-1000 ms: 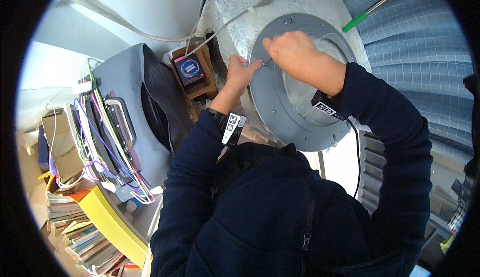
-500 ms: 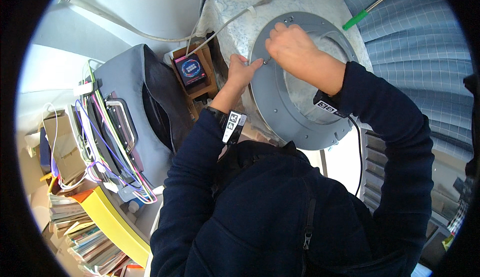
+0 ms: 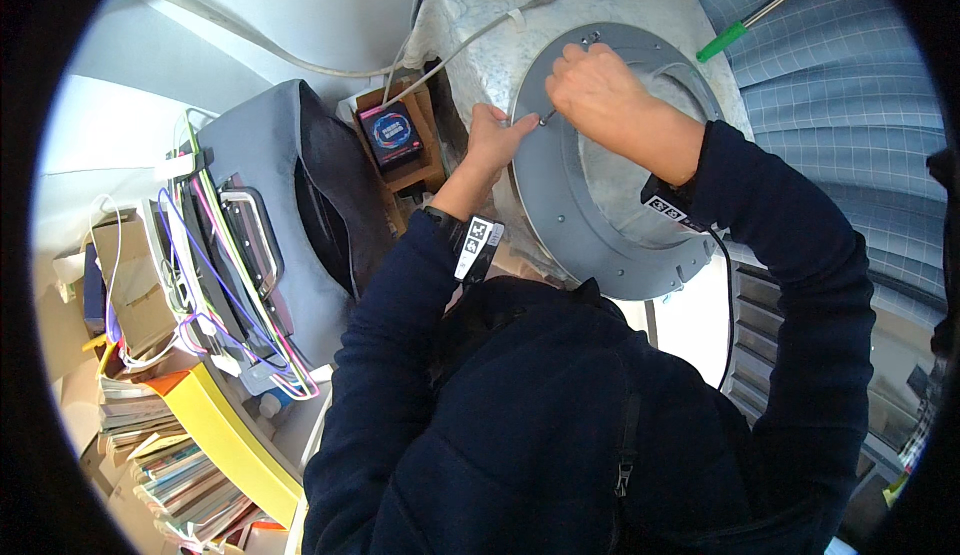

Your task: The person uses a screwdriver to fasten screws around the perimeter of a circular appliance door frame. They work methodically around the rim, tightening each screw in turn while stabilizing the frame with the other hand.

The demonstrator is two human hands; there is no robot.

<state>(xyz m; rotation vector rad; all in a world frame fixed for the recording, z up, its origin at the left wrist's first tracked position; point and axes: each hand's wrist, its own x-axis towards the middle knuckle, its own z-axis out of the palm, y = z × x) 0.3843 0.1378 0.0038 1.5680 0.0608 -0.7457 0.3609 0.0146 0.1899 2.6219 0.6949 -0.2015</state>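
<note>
The right hand is closed around a tool whose handle is hidden inside the fist; only its thin shaft shows, pointing at a screw. The left hand lays its thumb by that screw; its other fingers are partly hidden at the rim, so whether they grip cannot be told. The grey ring-shaped panel lies on the patterned cloth, its right side partly covered by the right forearm. Bare cloth stretches beyond its upper-left edge, crossed by 1 cable; its lower rim nears the dark jacket.
</note>
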